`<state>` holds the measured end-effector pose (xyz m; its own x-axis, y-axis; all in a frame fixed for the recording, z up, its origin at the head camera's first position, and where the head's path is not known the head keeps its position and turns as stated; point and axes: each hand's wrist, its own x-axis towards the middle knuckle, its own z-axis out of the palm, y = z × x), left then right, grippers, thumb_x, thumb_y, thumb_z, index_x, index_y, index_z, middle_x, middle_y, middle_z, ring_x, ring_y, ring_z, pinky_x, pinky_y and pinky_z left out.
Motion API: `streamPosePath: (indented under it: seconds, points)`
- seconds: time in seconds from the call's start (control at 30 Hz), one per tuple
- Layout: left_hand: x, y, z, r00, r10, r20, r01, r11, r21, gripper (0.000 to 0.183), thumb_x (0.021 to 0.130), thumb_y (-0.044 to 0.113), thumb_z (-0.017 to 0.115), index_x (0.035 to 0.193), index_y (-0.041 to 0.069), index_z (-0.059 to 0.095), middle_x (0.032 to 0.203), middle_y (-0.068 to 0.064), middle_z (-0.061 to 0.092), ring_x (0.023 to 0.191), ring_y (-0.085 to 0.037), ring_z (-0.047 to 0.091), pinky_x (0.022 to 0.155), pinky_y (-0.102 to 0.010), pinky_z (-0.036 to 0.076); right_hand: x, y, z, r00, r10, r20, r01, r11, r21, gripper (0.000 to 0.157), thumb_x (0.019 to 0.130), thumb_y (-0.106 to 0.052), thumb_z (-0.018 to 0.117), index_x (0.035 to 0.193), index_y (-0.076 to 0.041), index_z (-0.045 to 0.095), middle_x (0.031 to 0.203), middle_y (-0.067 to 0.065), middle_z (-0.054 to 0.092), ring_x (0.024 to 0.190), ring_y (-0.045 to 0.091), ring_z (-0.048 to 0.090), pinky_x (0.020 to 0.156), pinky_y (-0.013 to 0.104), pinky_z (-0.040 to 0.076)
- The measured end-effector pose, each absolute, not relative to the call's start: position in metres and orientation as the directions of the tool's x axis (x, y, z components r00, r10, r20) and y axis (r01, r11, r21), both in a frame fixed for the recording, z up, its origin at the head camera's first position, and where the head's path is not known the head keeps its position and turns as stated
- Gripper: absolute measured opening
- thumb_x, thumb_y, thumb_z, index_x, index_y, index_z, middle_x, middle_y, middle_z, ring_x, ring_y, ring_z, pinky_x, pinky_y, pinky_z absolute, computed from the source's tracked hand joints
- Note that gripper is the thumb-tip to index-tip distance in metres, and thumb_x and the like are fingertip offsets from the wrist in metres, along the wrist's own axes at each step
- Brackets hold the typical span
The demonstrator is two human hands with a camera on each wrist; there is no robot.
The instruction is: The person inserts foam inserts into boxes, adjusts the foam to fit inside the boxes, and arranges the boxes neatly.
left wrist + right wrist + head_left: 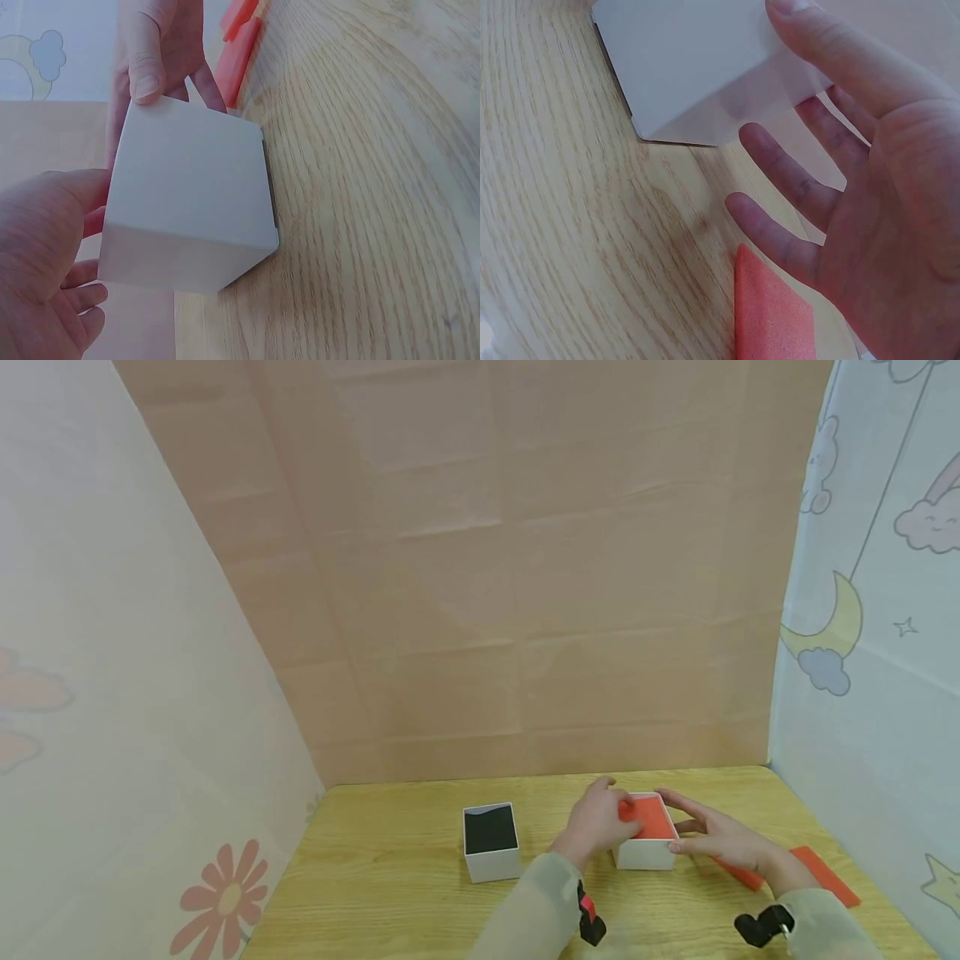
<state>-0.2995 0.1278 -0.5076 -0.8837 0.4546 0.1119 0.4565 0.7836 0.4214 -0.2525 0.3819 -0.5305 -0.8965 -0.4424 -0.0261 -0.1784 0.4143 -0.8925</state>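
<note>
My left hand [598, 818] reaches over the left rim of a white box [645, 857], thumb and index fingertips on the red foam sheet [654, 817] at its top. Thumb and index stand apart with red showing between them. From the right, my right hand [723, 837] steadies the same box, its thumb at the near corner and its index finger along the far one. The other fingers of that hand [885, 202] spread beside the box wall in the right wrist view. In the left wrist view the box [187, 172] hides the red sheet.
A second white box [495, 865] with a black sheet [491, 830] in its top stands to the left. Red foam strips [825, 877] lie by my right forearm, one partly covered by it. A brown sheet [525, 610] hangs behind the wooden table [375, 877].
</note>
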Motion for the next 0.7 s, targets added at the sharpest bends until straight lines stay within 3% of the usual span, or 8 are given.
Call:
streamPosePath:
  seconds: [0.2,0.27,0.43,0.7]
  points:
    - [-0.2988,0.1307,-0.5069,-0.885,0.454,0.106,0.454,0.787,0.418,0.030,0.092,0.050,0.083,0.119,0.036,0.080,0.153,0.014,0.051,0.134,-0.011,0.054,0.101,-0.031,0.054,-0.2540,0.3820,-0.5324,-0.898,-0.438,-0.038,-0.167,0.419,-0.893,0.086,0.105,-0.015,0.067,0.172,-0.008,0.013,0.170,0.032,0.023,0.131,0.021,0.062,0.091,0.035,0.056]
    - [-0.2984,0.1314,-0.5068,-0.889,0.447,0.097,0.443,0.788,0.428,0.029,0.092,0.049,0.084,0.118,0.036,0.080,0.152,0.014,0.051,0.133,-0.011,0.055,0.101,-0.031,0.054,-0.2546,0.3822,-0.5333,-0.898,-0.439,-0.034,-0.172,0.420,-0.891,0.086,0.105,-0.015,0.068,0.172,-0.007,0.014,0.170,0.031,0.023,0.131,0.020,0.062,0.091,0.035,0.056]
    - [-0.2980,0.1327,-0.5081,-0.897,0.435,0.076,0.423,0.796,0.433,0.028,0.092,0.049,0.084,0.118,0.037,0.079,0.151,0.014,0.051,0.132,-0.012,0.055,0.101,-0.032,0.054,-0.2557,0.3827,-0.5351,-0.894,-0.448,-0.022,-0.184,0.413,-0.892,0.086,0.105,-0.014,0.068,0.172,-0.007,0.014,0.171,0.031,0.022,0.126,0.002,0.061,0.090,0.035,0.056]
    - [-0.2983,0.1322,-0.5073,-0.900,0.428,0.077,0.417,0.799,0.434,0.026,0.091,0.047,0.085,0.114,0.036,0.080,0.151,0.013,0.052,0.132,-0.011,0.055,0.101,-0.031,0.054,-0.2549,0.3812,-0.5339,-0.893,-0.448,-0.031,-0.178,0.417,-0.891,0.086,0.105,-0.014,0.067,0.172,-0.008,0.013,0.170,0.032,0.023,0.126,0.001,0.061,0.091,0.036,0.056]
